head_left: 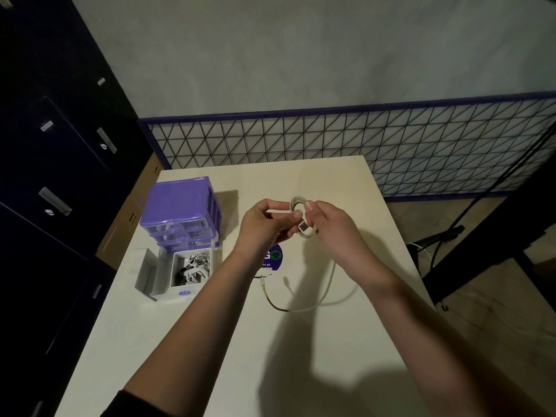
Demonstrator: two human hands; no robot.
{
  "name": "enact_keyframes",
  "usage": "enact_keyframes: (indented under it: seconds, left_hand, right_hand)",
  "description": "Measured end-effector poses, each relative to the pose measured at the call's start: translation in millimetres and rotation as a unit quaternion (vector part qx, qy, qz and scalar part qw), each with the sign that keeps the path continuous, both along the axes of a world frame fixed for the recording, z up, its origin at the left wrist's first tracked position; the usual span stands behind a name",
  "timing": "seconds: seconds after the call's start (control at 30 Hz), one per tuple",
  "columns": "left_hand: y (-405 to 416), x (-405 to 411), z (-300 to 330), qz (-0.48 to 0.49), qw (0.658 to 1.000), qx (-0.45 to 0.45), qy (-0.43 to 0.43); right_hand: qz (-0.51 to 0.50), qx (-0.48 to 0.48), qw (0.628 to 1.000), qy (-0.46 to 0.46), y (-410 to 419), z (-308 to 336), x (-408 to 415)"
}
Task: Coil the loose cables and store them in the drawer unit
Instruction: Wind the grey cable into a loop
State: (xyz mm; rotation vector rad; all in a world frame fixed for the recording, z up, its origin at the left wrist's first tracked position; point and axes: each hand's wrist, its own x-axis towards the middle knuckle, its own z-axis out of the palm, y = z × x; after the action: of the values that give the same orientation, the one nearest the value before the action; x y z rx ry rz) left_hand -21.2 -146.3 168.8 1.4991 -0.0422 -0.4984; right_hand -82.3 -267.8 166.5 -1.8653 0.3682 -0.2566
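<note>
**A:** ok so how far along is this? Going left to right: the purple drawer unit (180, 212) sits on the left side of the surface (301, 356), bottom drawer (177, 273) pulled out toward the camera. There's already a pile of coiled cables (195, 267) in it, white ones plus something dark, so I'd say a good chunk is done.

**B:** yeah, and the upper drawers look pushed in. Can't really tell what's in them through the plastic.

**A:** then the left hand (264, 227), held up above the surface, fingers curled and pinching the near side of the white cable (302, 219). Right hand (328, 227) grips the same bundle, thumb on top of the loops.

**B:** so both hands clamped on one cable. Several loops made, a USB plug sticking out at the middle of the coil.

**A:** not finished though. The tail (301, 308) hangs down from the right hand and lies in a curve on the surface, its end near a round purple sticker (275, 257).

**B:** so my guess: wind up that tail, drop the coil in the open drawer, shut it. I don't see any other loose cables on the surface.
</note>
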Motion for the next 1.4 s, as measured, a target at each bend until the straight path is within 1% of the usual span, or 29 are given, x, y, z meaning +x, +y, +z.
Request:
enact_keyframes:
  seconds: [0.1,0.13,0.17,0.27,0.33,0.4,0.47,0.57,0.63,0.73,0.9,1.0,1.07,1.13,1.2,1.3,1.4]
  left_hand:
    - [-0.1,3.4,-5.5,0.017,0.99,0.105,-0.096]
    - [0.2,3.5,-5.8,0.016,0.986,0.117,-0.114]
    - [0.2,3.9,-7.0,0.005,0.986,0.11,-0.122]
    - [-2.7,3.6,-9.4,-0.06,0.994,0.035,-0.089]
    - [-2.5,4.3,-8.9,-0.099,0.991,0.006,-0.086]
    - [1.4,6.6,-7.6,-0.131,0.989,-0.031,-0.068]
    - [7.3,8.3,-4.3,-0.163,0.984,-0.065,-0.032]
    - [15.2,12.0,-1.2,-0.212,0.974,-0.074,-0.002]
    - [18.7,14.4,0.1,-0.225,0.972,-0.063,0.007]
    - [20.5,16.3,1.7,-0.205,0.979,-0.02,-0.001]
    - [19.4,17.9,-3.2,-0.138,0.989,0.044,-0.029]
    - [16.4,14.2,-6.7,-0.113,0.988,0.089,-0.05]
    - [15.1,12.5,-6.8,-0.118,0.984,0.113,-0.071]
    - [14.5,11.5,-4.2,-0.149,0.98,0.105,-0.08]
    - [13.6,10.7,-1.0,-0.163,0.981,0.079,-0.071]
    - [9.4,10.8,-0.7,-0.115,0.989,0.064,-0.06]
    - [3.8,9.7,-4.7,-0.079,0.995,0.048,-0.046]
  right_hand:
    - [0.003,0.035,0.999,0.013,-3.8,-0.9,1.3]
    - [0.004,0.05,0.999,0.015,-5.3,-0.7,1.2]
    - [0.007,0.063,0.998,0.016,-6.4,0.2,0.9]
    - [0.017,0.093,0.995,0.015,-8.0,3.4,0.1]
    - [0.023,0.103,0.994,0.013,-9.4,4.3,0.2]
    - [0.022,0.1,0.995,0.01,-12.4,4.4,0.3]
    - [0.02,0.086,0.996,0.009,-15.7,4.0,0.8]
    - [0.021,0.063,0.998,0.018,-19.3,3.9,2.5]
    - [0.026,0.047,0.998,0.024,-20.6,2.7,4.1]
    - [0.028,0.022,0.999,0.025,-20.8,0.2,5.1]
    - [0.022,-0.037,0.999,0.019,-15.8,-3.6,3.9]
    - [0.009,-0.058,0.998,0.026,-12.5,-9.8,3.2]
    - [-0.007,-0.061,0.998,0.031,-11.4,-12.7,2.7]
    - [-0.023,-0.063,0.997,0.03,-12.1,-13.7,3.0]
    - [-0.03,-0.074,0.996,0.027,-14.8,-13.0,3.8]
    - [-0.018,-0.086,0.996,0.028,-18.1,-14.1,6.0]
    - [0.001,-0.063,0.998,0.017,-19.6,-15.2,7.4]
